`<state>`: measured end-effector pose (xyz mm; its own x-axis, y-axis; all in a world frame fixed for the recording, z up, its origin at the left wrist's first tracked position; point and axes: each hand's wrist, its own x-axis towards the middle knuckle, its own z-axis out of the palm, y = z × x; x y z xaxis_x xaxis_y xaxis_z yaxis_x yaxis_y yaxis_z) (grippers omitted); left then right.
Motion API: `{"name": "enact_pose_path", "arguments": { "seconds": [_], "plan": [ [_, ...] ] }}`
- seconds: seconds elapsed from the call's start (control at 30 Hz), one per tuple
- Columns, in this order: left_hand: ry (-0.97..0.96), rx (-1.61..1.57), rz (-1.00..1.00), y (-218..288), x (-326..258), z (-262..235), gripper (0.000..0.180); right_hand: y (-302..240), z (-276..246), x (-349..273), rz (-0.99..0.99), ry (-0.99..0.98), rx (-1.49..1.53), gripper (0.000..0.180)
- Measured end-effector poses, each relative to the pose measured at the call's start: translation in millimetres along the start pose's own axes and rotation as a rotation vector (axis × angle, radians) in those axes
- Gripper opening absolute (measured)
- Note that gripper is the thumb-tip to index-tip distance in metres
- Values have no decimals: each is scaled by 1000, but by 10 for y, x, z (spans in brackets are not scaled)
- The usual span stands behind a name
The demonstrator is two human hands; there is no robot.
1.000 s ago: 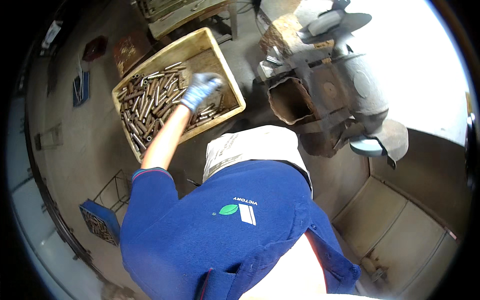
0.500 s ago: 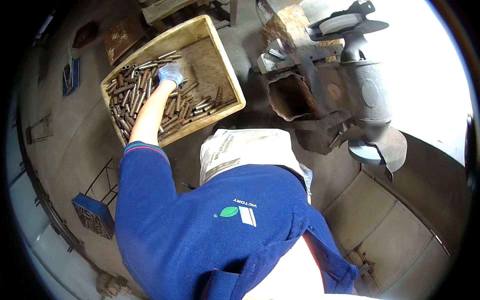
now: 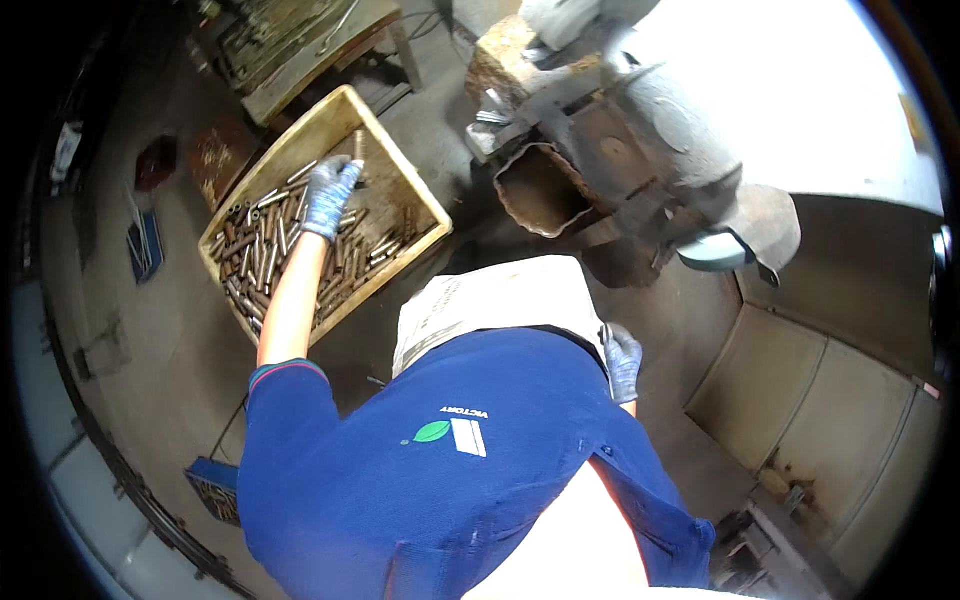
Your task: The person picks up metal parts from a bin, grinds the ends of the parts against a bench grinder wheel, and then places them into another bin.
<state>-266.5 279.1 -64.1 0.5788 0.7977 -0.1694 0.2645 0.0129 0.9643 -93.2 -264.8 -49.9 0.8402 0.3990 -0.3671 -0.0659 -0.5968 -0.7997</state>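
My left hand (image 3: 331,193), in a blue-grey knit glove, reaches into a worn yellowish plastic bin (image 3: 408,165). Its fingers are closed on a short brown metal tube (image 3: 359,144) that sticks up past the fingertips. Beneath and around the hand lies a heap of metal tubes (image 3: 262,262), some rusty brown and some shiny. My right hand (image 3: 622,358), gloved alike, hangs beside the right edge of the white apron (image 3: 500,295) over my lap. Its fingers point away from me and are partly hidden, so whether they grip anything does not show.
A grey bench grinder (image 3: 690,150) with a pale wheel (image 3: 714,250) stands to the right of the bin. A rusty open box (image 3: 543,190) is fixed at its near side. Beyond the bin is a worktable (image 3: 290,85). Blue trays (image 3: 146,250) sit on the floor at left.
The view has shifted. My left hand has risen from the tube heap toward the bin's far side, with a tube now showing in its fingers. My right hand shows more fully beside the apron.
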Motion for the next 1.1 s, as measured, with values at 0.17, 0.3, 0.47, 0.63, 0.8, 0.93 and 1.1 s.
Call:
{"name": "enact_pose_path", "arguments": {
  "seconds": [0.17,0.3,0.47,0.63,0.8,0.93,1.1],
  "plan": [
    [-483,44,325,1225,-459,1317,21,-1224,-19,197,-588,59,36,19],
    [-746,45,625,1601,-814,2130,21,-1976,27,199,-792,220,49,30],
    [-968,14,545,1695,-1072,2594,23,-1738,-31,100,-781,435,23,33],
    [-1152,12,451,1678,-1167,2866,30,-1535,-52,44,-719,580,232,27],
    [-1211,15,452,1685,-1226,3005,27,-1400,-122,38,-600,556,361,10],
    [-1217,-2,241,1763,-1229,3072,27,-1238,-126,70,-574,616,313,10],
    [-1041,-144,138,1568,-1152,3213,25,-1115,-133,148,-568,740,350,10]
  ]
}}
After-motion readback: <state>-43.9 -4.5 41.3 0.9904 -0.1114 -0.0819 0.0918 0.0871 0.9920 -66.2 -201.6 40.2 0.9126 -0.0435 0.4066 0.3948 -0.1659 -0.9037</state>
